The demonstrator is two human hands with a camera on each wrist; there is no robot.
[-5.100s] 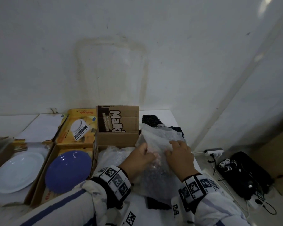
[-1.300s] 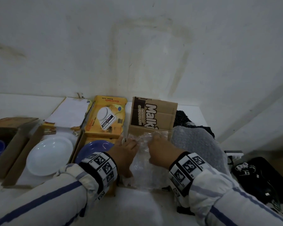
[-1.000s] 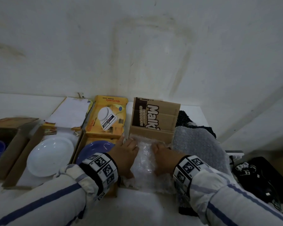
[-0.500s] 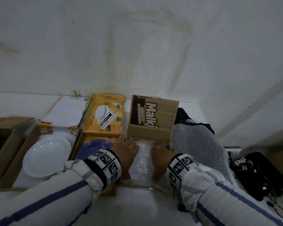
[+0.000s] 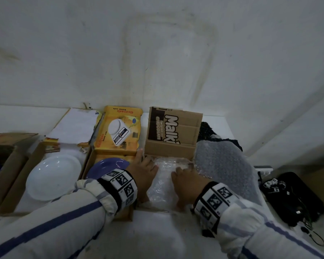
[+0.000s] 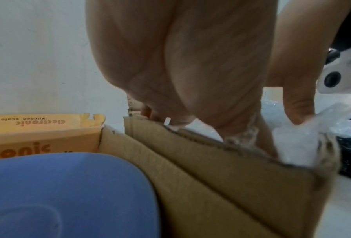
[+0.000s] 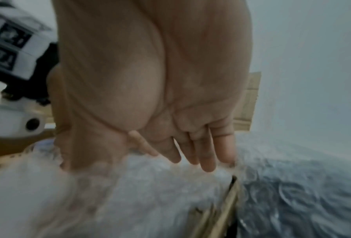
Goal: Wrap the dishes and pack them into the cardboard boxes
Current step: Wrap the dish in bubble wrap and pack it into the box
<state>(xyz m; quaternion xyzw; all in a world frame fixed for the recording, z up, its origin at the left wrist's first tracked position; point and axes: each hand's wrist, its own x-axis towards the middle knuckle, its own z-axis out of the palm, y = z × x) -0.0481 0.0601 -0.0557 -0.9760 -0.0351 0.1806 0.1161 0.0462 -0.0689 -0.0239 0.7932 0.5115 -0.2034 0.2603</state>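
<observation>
A dish bundled in clear bubble wrap (image 5: 163,182) lies inside the brown cardboard box (image 5: 174,146) with the printed flap. My left hand (image 5: 144,171) presses on the bundle's left side, thumb raised, its fingers reaching down inside the box wall (image 6: 231,185). My right hand (image 5: 187,182) lies flat on the right side of the bundle (image 7: 129,193), with straight fingers (image 7: 207,159) on the wrap. The dish itself is hidden by the wrap. A blue plate (image 5: 105,166) sits in the yellow box just to the left.
A white plate (image 5: 52,176) lies in an open box further left. The yellow kitchen-scale box lid (image 5: 118,131) stands open at the back. A loose bubble-wrap sheet (image 5: 223,165) is heaped right of the brown box. A black bag with cables (image 5: 295,195) sits far right.
The wrapped bundle, held up beside the box five seconds ago, has gone down into the brown box. Both hands have sunk with it and now rest flat on top.
</observation>
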